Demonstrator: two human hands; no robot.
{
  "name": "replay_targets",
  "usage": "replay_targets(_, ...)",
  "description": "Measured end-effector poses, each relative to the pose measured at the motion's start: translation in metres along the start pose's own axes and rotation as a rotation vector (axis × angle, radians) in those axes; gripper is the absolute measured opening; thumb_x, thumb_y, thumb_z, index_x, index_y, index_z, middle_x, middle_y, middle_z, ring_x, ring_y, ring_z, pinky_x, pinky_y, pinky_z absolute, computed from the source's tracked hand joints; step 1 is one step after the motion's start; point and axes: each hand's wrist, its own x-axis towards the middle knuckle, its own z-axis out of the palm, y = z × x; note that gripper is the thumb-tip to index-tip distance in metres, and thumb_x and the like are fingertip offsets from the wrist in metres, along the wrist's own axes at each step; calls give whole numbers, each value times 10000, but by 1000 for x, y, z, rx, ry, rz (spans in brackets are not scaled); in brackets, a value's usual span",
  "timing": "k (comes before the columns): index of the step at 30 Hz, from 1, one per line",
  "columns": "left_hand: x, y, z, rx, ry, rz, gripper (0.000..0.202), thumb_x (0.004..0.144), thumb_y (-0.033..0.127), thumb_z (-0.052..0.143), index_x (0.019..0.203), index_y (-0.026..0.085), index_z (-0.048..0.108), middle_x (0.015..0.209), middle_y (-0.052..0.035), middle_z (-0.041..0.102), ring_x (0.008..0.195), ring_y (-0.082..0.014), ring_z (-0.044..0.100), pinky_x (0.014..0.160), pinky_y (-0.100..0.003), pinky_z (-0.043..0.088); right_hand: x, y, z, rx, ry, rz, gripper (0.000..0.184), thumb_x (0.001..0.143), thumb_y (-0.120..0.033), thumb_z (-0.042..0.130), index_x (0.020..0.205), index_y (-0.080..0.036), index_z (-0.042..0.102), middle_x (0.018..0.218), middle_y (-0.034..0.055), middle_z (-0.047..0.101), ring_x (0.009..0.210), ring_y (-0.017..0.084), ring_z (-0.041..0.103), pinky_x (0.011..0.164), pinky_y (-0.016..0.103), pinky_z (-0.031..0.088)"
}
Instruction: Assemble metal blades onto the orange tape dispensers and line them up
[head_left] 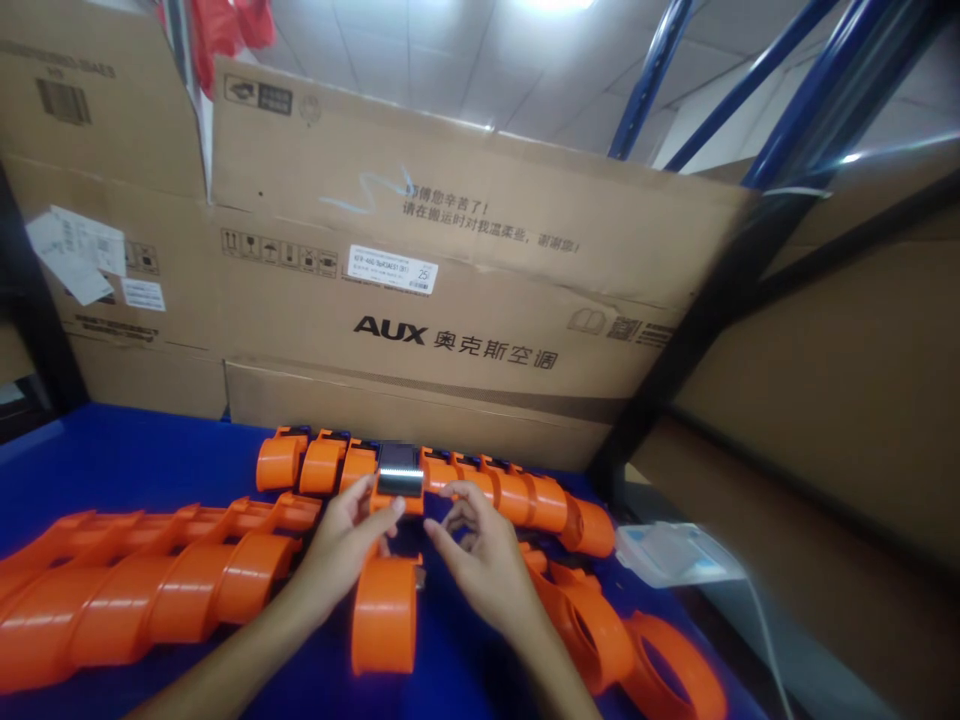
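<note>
My left hand (351, 540) is closed around an orange tape dispenser (400, 478), whose dark plate and shiny toothed metal edge face me. To its right is my right hand (480, 560), fingers curled but apart, with nothing visible between them. Just below the hands, another orange dispenser (384, 615) with a wide round hub stands on the blue surface. Behind the hands runs a row of similar orange dispensers (322, 466) with dark parts on top. My left fingertips are partly hidden behind the held dispenser.
Nested orange dispensers (180, 590) line the left side, and more orange pieces (671, 665) lie at right. A pale plastic case (675, 553) with a cable sits at the right edge. Cardboard (480, 290) walls the back; a dark rack post (675, 350) slants up at right.
</note>
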Motion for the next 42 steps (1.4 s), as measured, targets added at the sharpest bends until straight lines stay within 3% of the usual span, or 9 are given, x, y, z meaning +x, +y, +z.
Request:
replay_targets(3,-1,0,1,5,-14,-1,371,796,436,750,1048,181,653,679,24,604,529,-107,531,513,-216,436,0,-2,0,24,131,-32,217,949,-369,583,1100,-218,543,793,-4,658,503,122,587,446,222,462)
replay_targets(7,-4,-1,5,-5,-15,-18,412,764,442,778,1052,176,649,664,24,604,534,-112,534,507,-211,434,-2,-6,1,-44,275,-108,305,933,-336,605,1200,-210,530,856,33,714,574,145,659,540,243,548)
replay_targets(10,-4,-1,7,-31,-11,-37,442,731,449,801,1039,175,640,650,27,606,528,-117,541,505,-215,442,-4,-11,4,-92,286,-138,320,913,-311,638,1204,-221,542,830,20,742,581,159,680,589,260,574)
replay_targets(15,-4,-1,6,-35,-22,-38,410,749,446,790,1024,178,647,663,24,606,533,-110,538,528,-220,460,-6,-18,4,-181,328,-213,140,904,-267,648,1036,-223,649,836,31,742,618,175,684,667,298,581)
replay_targets(18,-4,-1,5,-18,-27,-32,408,766,436,781,1054,177,655,679,21,602,568,-116,550,548,-219,472,-5,-17,1,-164,359,-234,94,895,-250,648,983,-215,651,944,70,742,787,216,716,725,317,582)
replay_targets(21,-4,-2,4,-9,-32,-24,397,789,427,765,1077,181,645,685,24,596,572,-112,546,546,-210,468,-4,-13,2,-67,321,-196,64,900,-241,639,951,-216,612,946,68,739,855,224,723,746,310,582)
replay_targets(25,-5,-3,5,-4,-37,-9,374,798,416,758,1066,183,639,685,24,598,563,-107,540,544,-208,467,-6,-7,5,-31,252,-147,69,911,-250,635,918,-217,574,757,2,667,663,169,664,647,269,549)
replay_targets(42,-7,-6,7,14,-19,10,479,759,435,784,1134,176,635,724,8,621,581,-120,550,510,-203,464,-8,-12,4,-123,78,-217,183,966,-259,544,798,-221,484,743,3,552,685,162,540,649,272,436)
